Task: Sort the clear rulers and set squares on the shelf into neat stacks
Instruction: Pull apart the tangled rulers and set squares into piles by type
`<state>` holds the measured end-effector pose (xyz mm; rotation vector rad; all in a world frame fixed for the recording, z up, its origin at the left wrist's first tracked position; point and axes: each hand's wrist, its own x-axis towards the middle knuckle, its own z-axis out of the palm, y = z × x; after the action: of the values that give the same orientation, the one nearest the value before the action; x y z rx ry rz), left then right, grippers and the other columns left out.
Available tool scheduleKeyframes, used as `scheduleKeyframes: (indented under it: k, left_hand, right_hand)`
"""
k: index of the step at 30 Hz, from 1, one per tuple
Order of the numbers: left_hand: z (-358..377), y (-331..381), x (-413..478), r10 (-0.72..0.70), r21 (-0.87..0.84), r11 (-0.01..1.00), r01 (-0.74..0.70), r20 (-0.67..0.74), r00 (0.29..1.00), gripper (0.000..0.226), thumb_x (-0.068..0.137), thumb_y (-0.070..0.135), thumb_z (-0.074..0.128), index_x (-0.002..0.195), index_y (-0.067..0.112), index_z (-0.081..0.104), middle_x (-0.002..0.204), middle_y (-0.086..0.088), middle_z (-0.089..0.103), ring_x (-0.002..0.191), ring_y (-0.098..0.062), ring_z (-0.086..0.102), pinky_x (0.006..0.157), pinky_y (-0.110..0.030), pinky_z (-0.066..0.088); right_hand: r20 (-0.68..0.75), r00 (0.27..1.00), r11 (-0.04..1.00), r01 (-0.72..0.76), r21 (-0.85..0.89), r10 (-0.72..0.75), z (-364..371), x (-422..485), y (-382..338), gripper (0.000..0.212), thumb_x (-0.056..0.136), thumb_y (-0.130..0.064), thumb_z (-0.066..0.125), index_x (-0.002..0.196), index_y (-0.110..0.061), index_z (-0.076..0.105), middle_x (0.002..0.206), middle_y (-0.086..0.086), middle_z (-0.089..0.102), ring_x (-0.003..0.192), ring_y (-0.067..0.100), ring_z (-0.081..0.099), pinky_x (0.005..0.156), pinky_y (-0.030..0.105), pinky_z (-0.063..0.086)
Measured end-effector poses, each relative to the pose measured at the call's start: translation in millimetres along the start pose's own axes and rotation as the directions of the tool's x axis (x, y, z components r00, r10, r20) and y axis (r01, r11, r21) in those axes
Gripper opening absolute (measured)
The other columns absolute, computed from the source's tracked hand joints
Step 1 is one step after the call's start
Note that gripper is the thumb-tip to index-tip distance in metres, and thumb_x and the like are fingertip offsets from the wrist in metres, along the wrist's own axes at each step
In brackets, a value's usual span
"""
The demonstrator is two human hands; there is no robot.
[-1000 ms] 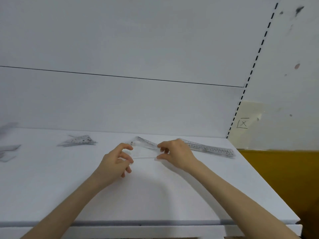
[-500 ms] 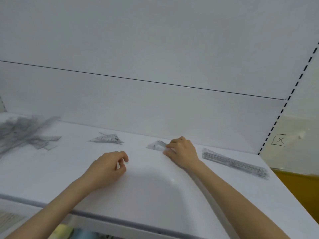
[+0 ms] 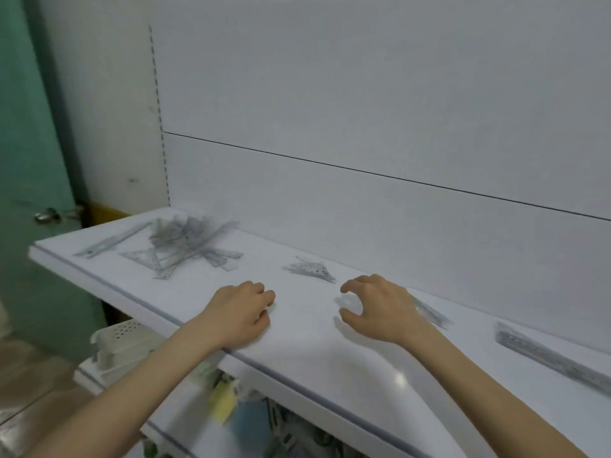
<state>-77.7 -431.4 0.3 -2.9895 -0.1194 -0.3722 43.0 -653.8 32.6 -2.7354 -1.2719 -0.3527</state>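
On the white shelf (image 3: 297, 352) a jumbled heap of clear rulers and set squares (image 3: 185, 246) lies at the far left. A small stack of set squares (image 3: 310, 269) sits mid-shelf near the back panel. Behind my right hand (image 3: 380, 307) lies a clear set square (image 3: 431, 314), partly hidden by the hand. A stack of long rulers (image 3: 555, 357) lies at the right. My right hand hovers with fingers spread and loosely bent, holding nothing. My left hand (image 3: 238, 312) rests near the shelf's front edge with fingers curled, empty.
A single long ruler (image 3: 112, 241) lies apart at the shelf's left end. A green door with a metal handle (image 3: 49, 214) stands to the left. Below the shelf are a white perforated basket (image 3: 122, 342) and lower shelves with mixed goods.
My right hand has let go of the set square and drawn left of it. The view has swung left, bringing the heap of rulers into sight. My left hand stays curled.
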Motion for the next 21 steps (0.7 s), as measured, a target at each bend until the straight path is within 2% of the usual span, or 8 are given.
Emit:
scheduleKeyframes:
  k: [5, 9, 11, 15, 21]
  left_hand:
    - [-4.0, -77.7, -50.1, -0.086, -0.013, 0.996, 0.086, -0.030, 0.996, 0.028, 0.097, 0.029, 0.035, 0.117, 0.020, 0.052, 0.110, 0.002, 0.055, 0.098, -0.017, 0.051, 0.073, -0.031, 0.044]
    - [-3.6, -158.8, -87.8, -0.111, -0.030, 0.993, 0.110, -0.053, 0.992, 0.026, 0.097, 0.031, 0.035, 0.111, 0.020, 0.054, 0.106, 0.003, 0.055, 0.095, -0.015, 0.051, 0.068, -0.029, 0.043]
    - [-4.1, -195.9, -101.1, -0.120, -0.050, 0.992, 0.117, -0.061, 0.991, 0.023, 0.097, 0.031, 0.037, 0.106, 0.021, 0.055, 0.101, 0.004, 0.056, 0.092, -0.013, 0.050, 0.066, -0.028, 0.041]
    - [-1.0, -257.1, -116.5, -0.125, -0.109, 0.987, 0.115, -0.088, 0.988, 0.022, 0.096, 0.034, 0.041, 0.101, 0.023, 0.059, 0.097, 0.007, 0.058, 0.088, -0.010, 0.052, 0.069, -0.030, 0.048]
    - [17.1, -313.6, -103.2, -0.150, -0.187, 0.972, 0.140, -0.040, 0.988, 0.019, 0.096, 0.029, 0.043, 0.102, 0.022, 0.060, 0.101, 0.005, 0.059, 0.091, -0.011, 0.052, 0.078, -0.033, 0.051]
  right_hand:
    - [-0.006, 0.998, 0.997, 0.063, 0.036, -0.063, 12.0, 40.2, -78.9, 0.043, 0.090, -0.045, 0.050, 0.129, -0.029, 0.053, 0.136, -0.010, 0.052, 0.127, 0.015, 0.046, 0.091, 0.031, 0.043]
    - [-0.029, 0.995, 0.993, 0.093, 0.078, -0.091, 25.3, 81.3, -154.4, 0.042, 0.089, -0.043, 0.050, 0.127, -0.027, 0.055, 0.126, -0.006, 0.059, 0.119, 0.017, 0.052, 0.089, 0.033, 0.047]
    - [-0.029, 0.998, 0.994, 0.067, 0.090, -0.064, 31.7, 100.1, -188.6, 0.041, 0.090, -0.042, 0.050, 0.127, -0.027, 0.055, 0.127, -0.006, 0.058, 0.119, 0.018, 0.052, 0.087, 0.033, 0.046]
    - [0.009, 1.000, 0.996, -0.002, 0.093, 0.001, 48.2, 130.9, -238.9, 0.040, 0.091, -0.042, 0.050, 0.128, -0.027, 0.055, 0.133, -0.004, 0.056, 0.121, 0.020, 0.052, 0.088, 0.034, 0.045]
    - [0.064, 0.995, 0.994, -0.075, 0.076, 0.070, 68.3, 167.0, -273.6, 0.039, 0.092, -0.041, 0.051, 0.127, -0.027, 0.056, 0.130, -0.003, 0.057, 0.120, 0.021, 0.052, 0.089, 0.036, 0.045]
